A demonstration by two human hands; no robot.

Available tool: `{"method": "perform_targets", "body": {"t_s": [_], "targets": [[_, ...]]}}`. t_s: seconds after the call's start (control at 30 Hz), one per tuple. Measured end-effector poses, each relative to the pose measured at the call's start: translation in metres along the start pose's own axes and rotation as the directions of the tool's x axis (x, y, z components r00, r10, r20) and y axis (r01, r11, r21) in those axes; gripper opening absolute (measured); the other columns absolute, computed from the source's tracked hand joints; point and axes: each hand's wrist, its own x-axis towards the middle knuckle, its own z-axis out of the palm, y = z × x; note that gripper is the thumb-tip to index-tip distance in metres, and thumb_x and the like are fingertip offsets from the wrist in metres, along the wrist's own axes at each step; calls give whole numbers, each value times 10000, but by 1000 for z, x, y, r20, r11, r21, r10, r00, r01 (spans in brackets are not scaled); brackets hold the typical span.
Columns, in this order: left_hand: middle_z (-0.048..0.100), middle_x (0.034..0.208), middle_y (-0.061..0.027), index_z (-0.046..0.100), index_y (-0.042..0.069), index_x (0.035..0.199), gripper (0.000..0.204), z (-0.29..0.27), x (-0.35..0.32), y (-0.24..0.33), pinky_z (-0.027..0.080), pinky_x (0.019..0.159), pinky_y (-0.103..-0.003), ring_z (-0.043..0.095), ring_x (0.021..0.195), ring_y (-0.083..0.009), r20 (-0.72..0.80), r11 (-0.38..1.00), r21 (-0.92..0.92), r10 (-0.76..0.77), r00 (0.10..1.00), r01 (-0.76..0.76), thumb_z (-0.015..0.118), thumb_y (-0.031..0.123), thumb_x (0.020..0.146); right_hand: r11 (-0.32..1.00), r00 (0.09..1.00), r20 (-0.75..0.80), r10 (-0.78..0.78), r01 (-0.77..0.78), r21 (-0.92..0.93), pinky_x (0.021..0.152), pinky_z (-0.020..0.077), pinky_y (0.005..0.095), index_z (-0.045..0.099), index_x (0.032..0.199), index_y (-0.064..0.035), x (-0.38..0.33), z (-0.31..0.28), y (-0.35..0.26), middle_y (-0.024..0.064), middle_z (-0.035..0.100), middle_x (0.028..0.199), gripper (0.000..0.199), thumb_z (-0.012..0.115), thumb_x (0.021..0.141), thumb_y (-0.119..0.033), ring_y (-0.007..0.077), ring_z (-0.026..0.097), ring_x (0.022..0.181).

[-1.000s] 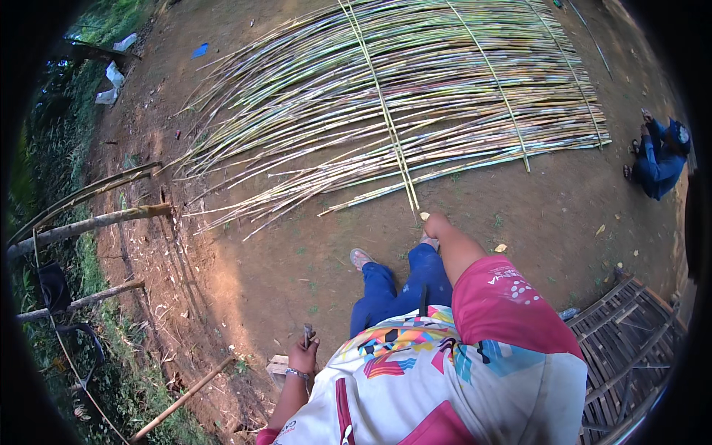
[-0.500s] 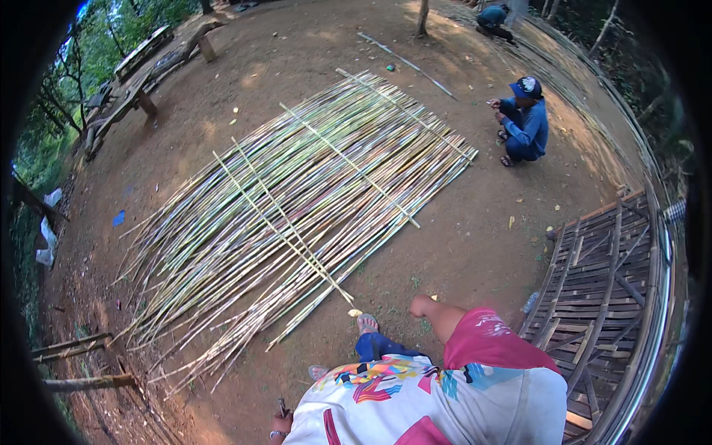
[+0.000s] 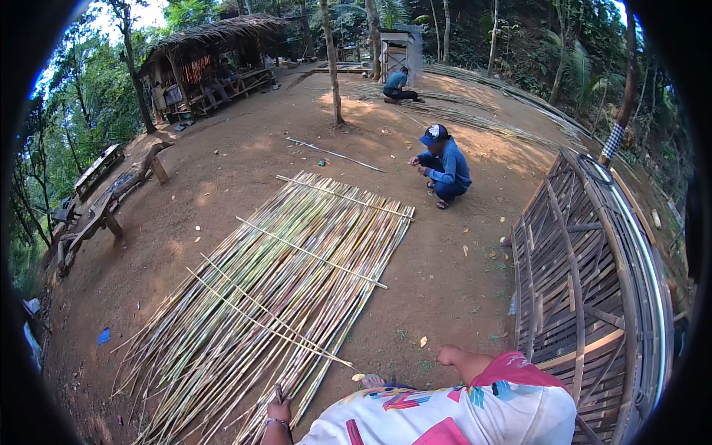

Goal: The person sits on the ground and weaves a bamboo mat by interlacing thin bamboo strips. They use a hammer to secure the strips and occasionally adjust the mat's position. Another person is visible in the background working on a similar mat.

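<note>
Bamboo strips (image 3: pixel 274 297), laid side by side as a long mat on bare earth and crossed by thin tie strips, now run diagonally up from the lower left; a second ago the view looked nearly straight down on them, so the head has lifted toward the yard while the work stays at the mat's near end. At that near edge, the left hand (image 3: pixel 279 410) is low, arm bent, fingers closed around a small dark tool. Right of the mat, the right hand (image 3: pixel 448 356) hangs over the dirt, elbow bent; whether its fingers are spread or curled, I cannot tell. Beyond the mat's far end, a person in blue (image 3: pixel 443 167) crouches.
</note>
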Motion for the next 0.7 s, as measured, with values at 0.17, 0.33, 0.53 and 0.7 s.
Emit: {"method": "perform_targets", "body": {"t_s": [0.17,0.33,0.53,0.7], "targets": [[728,883,-210,737,9,1018,351,-46,-28,-67,535,786,-430,711,845,-346,63,968,176,170,984,-178,732,308,834,1000,997,81,10,-11,4,987,475,472,723,1134,-73,-55,94,-37,190,658,1242,454,566,921,-442,385,619,1151],[712,947,-262,706,-25,1067,448,-94,-82,-173,533,840,-455,697,933,-397,161,870,493,-98,982,6,715,353,828,969,965,121,-231,240,-59,975,481,483,653,1260,-97,-81,60,-171,209,655,1236,533,570,917,-496,391,626,1133],[706,951,-275,698,-40,1062,465,-75,-68,-156,530,844,-456,694,938,-401,181,881,473,-130,975,30,707,365,831,894,930,-211,-301,352,276,932,506,460,534,1410,-139,-150,0,-294,179,681,1190,631,607,891,-491,364,654,1086],[701,955,-286,691,-52,1057,481,-62,-52,-122,529,848,-458,691,941,-406,198,892,451,-68,978,-29,700,374,834,899,913,-274,-303,369,234,889,513,472,581,1360,-144,-155,29,-285,158,693,1161,569,637,876,-437,369,662,1022]]}}
